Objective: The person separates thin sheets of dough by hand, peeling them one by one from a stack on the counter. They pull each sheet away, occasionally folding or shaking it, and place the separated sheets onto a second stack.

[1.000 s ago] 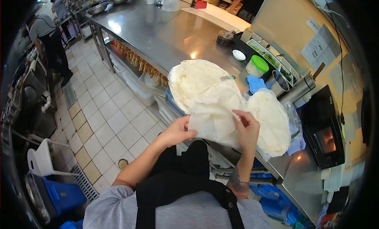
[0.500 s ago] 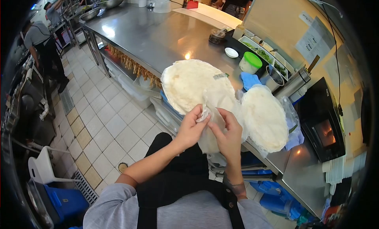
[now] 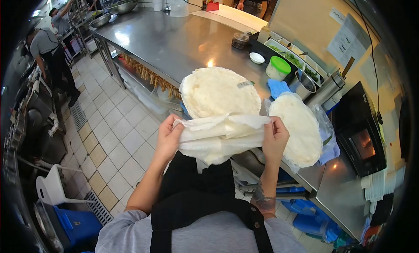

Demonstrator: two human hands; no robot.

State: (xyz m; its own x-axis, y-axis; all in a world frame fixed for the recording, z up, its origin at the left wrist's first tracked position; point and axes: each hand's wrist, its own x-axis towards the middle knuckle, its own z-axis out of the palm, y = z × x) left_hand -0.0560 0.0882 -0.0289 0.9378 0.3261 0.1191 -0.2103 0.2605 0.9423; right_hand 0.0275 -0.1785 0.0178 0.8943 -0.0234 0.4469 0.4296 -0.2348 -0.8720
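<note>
Thumb and fingers of the left hand point(image 3: 167, 138) are pinched together on one end of a thin, off-white translucent sheet point(image 3: 220, 139), and those of the right hand point(image 3: 276, 136) are closed the same way on its opposite end. Between them the sheet spans as a creased, folded band, its middle sagging to a lower point. Half a second ago both hands were close together with the sheet bunched between them; now they are well apart and it is drawn out crosswise. It overlaps the near edge of a large round flatbread stack point(image 3: 220, 91), though whether they touch cannot be told. Beside it to the right, a second flatbread stack point(image 3: 298, 128) lies near the counter edge. Farther back on the stainless-steel counter point(image 3: 174, 46) come a blue cloth point(image 3: 278, 88), a green-lidded tub point(image 3: 278, 69) and a small white bowl point(image 3: 256, 57).
</note>
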